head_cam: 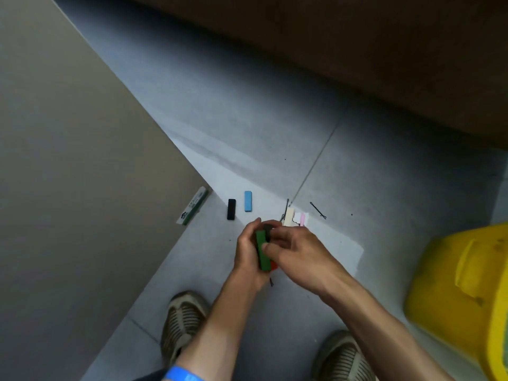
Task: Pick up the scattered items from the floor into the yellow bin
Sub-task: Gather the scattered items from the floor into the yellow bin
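Both hands (pixel 270 250) gripping green block (pixel 262 251), long axis pointing away from camera.

Red item (pixel 273 265) under left hand (pixel 248 254): mostly hidden behind green block (pixel 262 251). Dark object (pixel 268 229) at fingertips of right hand (pixel 299 251), blurred, unidentifiable. Yellow bin (pixel 464 287), right of hands, cut by frame edge. Pale pieces (pixel 295 218) beyond hands, too small to tell.

Two blocks (pixel 239 205) lie on the floor (pixel 247 119) beyond the hands (pixel 272 251), the bin (pixel 461 292) at right.
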